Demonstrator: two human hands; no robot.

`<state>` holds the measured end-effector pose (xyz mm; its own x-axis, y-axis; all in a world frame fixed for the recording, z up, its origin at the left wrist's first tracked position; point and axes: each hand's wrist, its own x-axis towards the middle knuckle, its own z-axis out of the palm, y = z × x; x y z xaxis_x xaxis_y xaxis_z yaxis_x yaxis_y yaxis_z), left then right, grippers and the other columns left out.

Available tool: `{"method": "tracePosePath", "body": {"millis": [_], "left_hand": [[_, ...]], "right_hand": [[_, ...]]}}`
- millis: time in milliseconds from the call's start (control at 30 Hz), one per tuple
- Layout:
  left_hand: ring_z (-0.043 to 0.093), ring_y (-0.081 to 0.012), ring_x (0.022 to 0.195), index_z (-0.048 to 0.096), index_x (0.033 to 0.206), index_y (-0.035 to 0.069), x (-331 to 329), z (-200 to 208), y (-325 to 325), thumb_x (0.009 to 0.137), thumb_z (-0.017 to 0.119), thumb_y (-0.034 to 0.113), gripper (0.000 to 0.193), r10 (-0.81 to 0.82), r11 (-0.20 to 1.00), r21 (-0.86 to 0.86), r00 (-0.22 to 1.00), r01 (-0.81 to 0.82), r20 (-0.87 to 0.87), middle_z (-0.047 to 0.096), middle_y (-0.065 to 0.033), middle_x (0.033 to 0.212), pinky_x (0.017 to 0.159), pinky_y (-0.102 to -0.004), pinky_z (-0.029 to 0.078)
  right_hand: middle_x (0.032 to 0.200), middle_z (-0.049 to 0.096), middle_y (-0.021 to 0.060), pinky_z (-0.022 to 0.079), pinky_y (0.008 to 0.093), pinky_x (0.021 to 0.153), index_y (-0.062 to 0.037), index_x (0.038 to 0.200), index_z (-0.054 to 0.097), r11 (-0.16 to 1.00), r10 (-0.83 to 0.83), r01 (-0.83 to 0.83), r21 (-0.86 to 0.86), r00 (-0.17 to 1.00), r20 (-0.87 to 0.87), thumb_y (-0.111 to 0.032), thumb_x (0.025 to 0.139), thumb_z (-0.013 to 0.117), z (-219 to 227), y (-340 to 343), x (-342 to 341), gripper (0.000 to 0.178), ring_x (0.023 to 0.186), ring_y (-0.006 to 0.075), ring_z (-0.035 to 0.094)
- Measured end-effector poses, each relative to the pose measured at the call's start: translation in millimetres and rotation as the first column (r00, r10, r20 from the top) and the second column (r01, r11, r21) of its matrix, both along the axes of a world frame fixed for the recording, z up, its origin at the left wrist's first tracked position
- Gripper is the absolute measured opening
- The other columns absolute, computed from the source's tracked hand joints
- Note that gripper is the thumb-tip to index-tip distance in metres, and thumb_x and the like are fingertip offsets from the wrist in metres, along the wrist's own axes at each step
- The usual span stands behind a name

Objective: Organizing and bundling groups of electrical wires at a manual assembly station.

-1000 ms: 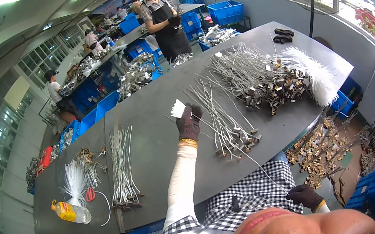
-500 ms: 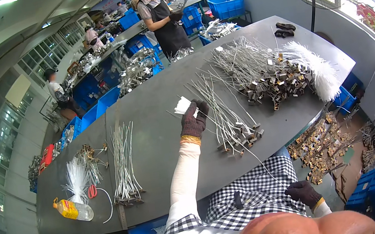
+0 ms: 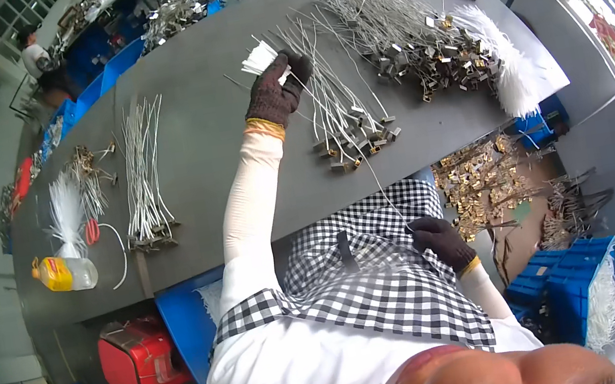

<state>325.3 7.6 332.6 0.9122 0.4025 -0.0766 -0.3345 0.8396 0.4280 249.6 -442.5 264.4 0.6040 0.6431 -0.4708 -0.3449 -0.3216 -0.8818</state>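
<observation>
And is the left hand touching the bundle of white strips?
Touching. The head view shows the left hand closed around the white strips, their ends fanning out beyond it.

Hands [image 3: 274,90] in dark knit gloves [image 3: 441,241], yellow-orange cuffs [image 3: 264,128], cream sleeves [image 3: 246,194], white shirt [image 3: 296,365], black-and-white checked apron [image 3: 387,301]

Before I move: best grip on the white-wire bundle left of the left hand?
I'd take the white-wire bundle mid-length, from above and right, the side facing the left hand: its long strands run roughly parallel there, metal pieces clump at the near end, and red scissor handles lie to its left.
</observation>
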Motion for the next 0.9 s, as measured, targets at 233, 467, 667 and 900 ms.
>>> {"method": "tracePosePath", "body": {"millis": [233, 467, 667, 900], "left_hand": [[0.066, -0.0378, 0.1, 0.062, 0.103, -0.003, -13, -17, -3, 0.094, 0.06, 0.001, 0.01, -0.028, 0.996, -0.086, 0.997, 0.021, -0.07, 0.066, -0.0165, 0.098, 0.092, -0.0515, 0.058], [0.065, -0.0283, 0.102, 0.063, 0.106, -0.001, 0, -21, -3, 0.095, 0.063, 0.002, 0.011, 0.084, 0.938, -0.342, 0.995, -0.059, 0.059, 0.066, -0.0125, 0.102, 0.095, -0.0516, 0.057], [0.067, -0.028, 0.093, 0.064, 0.107, 0.005, -9, -8, -15, 0.101, 0.056, 0.012, 0.013, 0.129, 0.966, -0.222, 0.991, -0.13, -0.017, 0.066, -0.0128, 0.102, 0.084, -0.0397, 0.062], [0.069, -0.0242, 0.093, 0.062, 0.114, 0.0, -55, 5, -78, 0.097, 0.062, 0.018, 0.024, -0.14, 0.96, 0.23, 0.984, 0.162, -0.105, 0.069, -0.0107, 0.101, 0.085, -0.0371, 0.059]], "right_hand": [[0.092, 0.065, 0.0038, 0.052, 0.0277, 0.078, 0.0032, 0.118, 0.064, 0.983, 0.149, -0.144, 0.115, 0.988, -0.044, -0.014, 0.092, 0.063, 13, 38, 14, 0.031, 0.083, 0.0124, 0.061], [0.093, 0.067, 0.0058, 0.052, 0.0277, 0.078, 0.0038, 0.118, 0.064, 0.971, 0.135, -0.133, 0.197, 0.991, 0.002, -0.014, 0.092, 0.063, 16, 86, 22, 0.032, 0.082, 0.0136, 0.061], [0.091, 0.066, 0.0051, 0.053, 0.0279, 0.076, 0.004, 0.113, 0.065, 0.976, 0.092, -0.085, 0.198, 0.995, -0.025, -0.011, 0.091, 0.066, 12, 83, 20, 0.028, 0.079, 0.0136, 0.061], [0.109, 0.069, 0.0094, 0.056, 0.0319, 0.084, 0.0012, 0.127, 0.06, 0.939, -0.023, 0.062, 0.339, 0.993, -0.118, -0.015, 0.093, 0.067, 20, 101, 29, 0.039, 0.089, 0.0184, 0.066]]}}
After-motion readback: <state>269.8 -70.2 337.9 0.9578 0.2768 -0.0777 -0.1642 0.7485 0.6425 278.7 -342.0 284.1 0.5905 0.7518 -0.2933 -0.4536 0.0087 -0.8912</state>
